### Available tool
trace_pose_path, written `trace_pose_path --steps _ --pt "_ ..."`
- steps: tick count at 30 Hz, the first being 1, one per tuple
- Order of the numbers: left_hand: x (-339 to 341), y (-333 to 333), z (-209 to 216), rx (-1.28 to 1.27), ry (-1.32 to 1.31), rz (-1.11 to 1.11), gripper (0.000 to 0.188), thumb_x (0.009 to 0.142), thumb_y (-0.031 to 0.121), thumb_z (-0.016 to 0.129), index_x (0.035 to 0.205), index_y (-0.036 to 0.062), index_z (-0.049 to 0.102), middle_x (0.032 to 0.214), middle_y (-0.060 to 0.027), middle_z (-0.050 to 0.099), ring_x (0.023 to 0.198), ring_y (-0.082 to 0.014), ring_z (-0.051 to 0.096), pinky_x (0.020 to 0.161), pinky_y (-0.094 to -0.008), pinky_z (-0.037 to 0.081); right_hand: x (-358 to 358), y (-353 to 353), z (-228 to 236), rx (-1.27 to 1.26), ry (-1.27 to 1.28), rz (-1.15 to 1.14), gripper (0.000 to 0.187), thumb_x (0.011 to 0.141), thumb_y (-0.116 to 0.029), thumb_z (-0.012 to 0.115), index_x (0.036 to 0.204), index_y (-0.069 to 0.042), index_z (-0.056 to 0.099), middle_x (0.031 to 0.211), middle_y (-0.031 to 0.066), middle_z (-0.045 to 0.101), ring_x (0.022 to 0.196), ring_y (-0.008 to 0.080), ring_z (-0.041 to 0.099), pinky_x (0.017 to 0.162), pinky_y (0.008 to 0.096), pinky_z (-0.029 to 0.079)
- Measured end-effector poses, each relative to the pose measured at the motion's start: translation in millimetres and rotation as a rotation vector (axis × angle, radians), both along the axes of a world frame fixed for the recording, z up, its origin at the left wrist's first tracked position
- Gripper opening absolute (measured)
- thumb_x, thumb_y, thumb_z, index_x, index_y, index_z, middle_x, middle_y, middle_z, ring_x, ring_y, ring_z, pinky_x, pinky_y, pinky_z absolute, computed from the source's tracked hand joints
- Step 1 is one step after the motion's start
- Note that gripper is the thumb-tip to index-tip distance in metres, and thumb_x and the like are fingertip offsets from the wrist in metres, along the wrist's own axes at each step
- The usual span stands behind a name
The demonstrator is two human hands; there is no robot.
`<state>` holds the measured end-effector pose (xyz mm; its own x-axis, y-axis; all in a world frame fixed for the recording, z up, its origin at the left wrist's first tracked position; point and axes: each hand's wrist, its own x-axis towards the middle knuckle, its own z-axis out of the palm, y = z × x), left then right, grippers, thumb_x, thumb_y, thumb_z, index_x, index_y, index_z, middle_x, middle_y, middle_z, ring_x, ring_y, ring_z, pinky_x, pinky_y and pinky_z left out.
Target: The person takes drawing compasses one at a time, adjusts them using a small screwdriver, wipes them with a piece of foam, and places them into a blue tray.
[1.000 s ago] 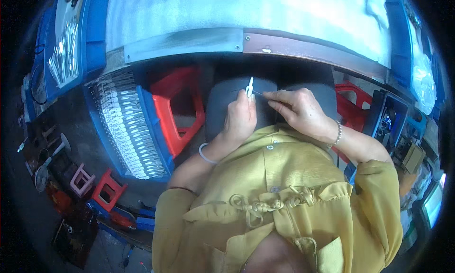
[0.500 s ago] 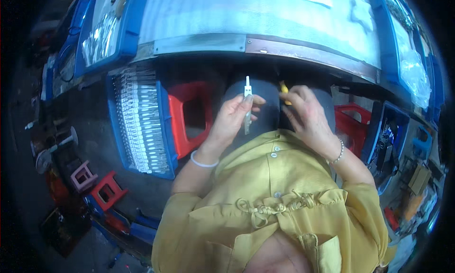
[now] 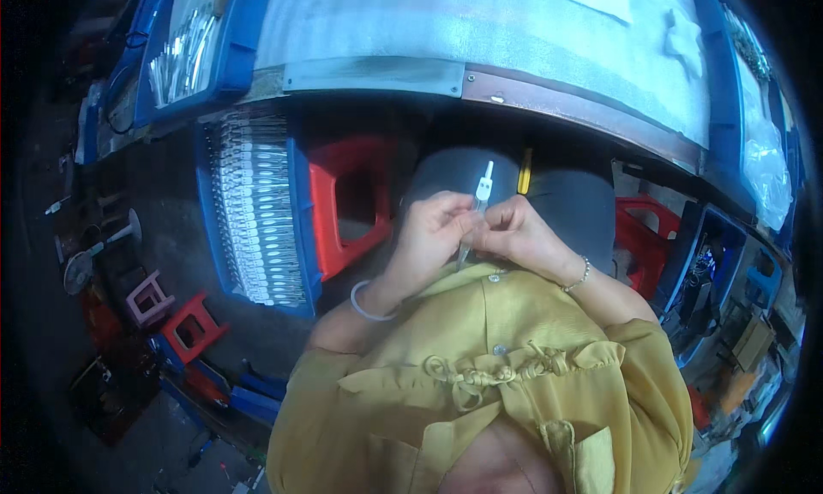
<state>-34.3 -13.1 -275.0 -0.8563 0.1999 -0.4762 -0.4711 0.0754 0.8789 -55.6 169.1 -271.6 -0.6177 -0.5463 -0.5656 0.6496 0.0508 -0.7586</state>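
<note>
My left hand [image 3: 433,232] is closed in a pinch around a slim white stick-shaped part [image 3: 485,188], held above my lap. The part has a narrow tip pointing away from me and two small dark marks on its body. Against it, from the other side, the pinched fingers of my right hand [image 3: 525,237] meet my left fingertips at its lower portion. The fingers hide the part's middle; a thin lower end shows beneath them. Beyond my right hand a yellow-handled tool [image 3: 525,173] lies on my dark trousers.
A blue crate [image 3: 306,211] of many similar white parts in rows stands at left, beside a red stool [image 3: 330,211]. Ahead is the workbench edge [image 3: 377,75], with blue bins [image 3: 244,39] on the bench. Another red stool [image 3: 645,245] and blue crate [image 3: 729,237] are at right.
My right hand has let go of the yellow-handled tool, now on my lap, and has come left to the white part. My left hand has moved slightly right and nearer me with it.
</note>
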Motion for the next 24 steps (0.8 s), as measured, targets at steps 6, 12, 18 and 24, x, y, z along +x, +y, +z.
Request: trace_pose_path --steps 6,12,18,24 --pt "9 2 5 -0.044 0.278 -0.124 0.014 0.092 -0.002 0.057 0.102 -0.0102 0.062 0.080 -0.0048 0.050 0.073 -0.0091 0.048 0.062 -0.0230 0.037 0 4 3 0.071 0.083 0.149 0.035 0.087 -0.014 0.070 0.056 -0.001 0.059 0.051 -0.0031 0.052 0.051 0.0011 0.042 0.044 0.0262 0.030" --pt "-6 -16 16 -0.123 0.349 -0.135 0.014 0.092 0.000 0.058 0.100 -0.0104 0.063 0.078 -0.0067 0.050 0.069 -0.0128 0.048 0.061 -0.0249 0.038 -15 -17 12 -0.023 -0.024 0.107 0.030 0.088 -0.014 0.070 0.063 0.002 0.065 0.056 0.0023 0.060 0.049 0.0047 0.051 0.044 0.0230 0.038" --pt "0 -24 17 -0.198 0.349 -0.134 0.016 0.091 0.001 0.060 0.102 -0.0093 0.063 0.078 -0.0076 0.049 0.069 -0.0140 0.050 0.060 -0.0256 0.039 -12 -26 10 -0.051 -0.037 0.110 0.028 0.087 -0.012 0.070 0.064 0.002 0.066 0.057 0.0033 0.061 0.052 0.0050 0.054 0.046 0.0224 0.040" --pt "3 -28 13 -0.184 0.375 -0.158 0.017 0.092 0.003 0.060 0.104 -0.0086 0.064 0.078 -0.0076 0.049 0.068 -0.0144 0.050 0.060 -0.0262 0.040 -8 -24 7 -0.023 -0.023 0.165 0.030 0.088 -0.016 0.070 0.063 0.001 0.066 0.057 0.0030 0.061 0.051 0.0049 0.052 0.046 0.0233 0.038"
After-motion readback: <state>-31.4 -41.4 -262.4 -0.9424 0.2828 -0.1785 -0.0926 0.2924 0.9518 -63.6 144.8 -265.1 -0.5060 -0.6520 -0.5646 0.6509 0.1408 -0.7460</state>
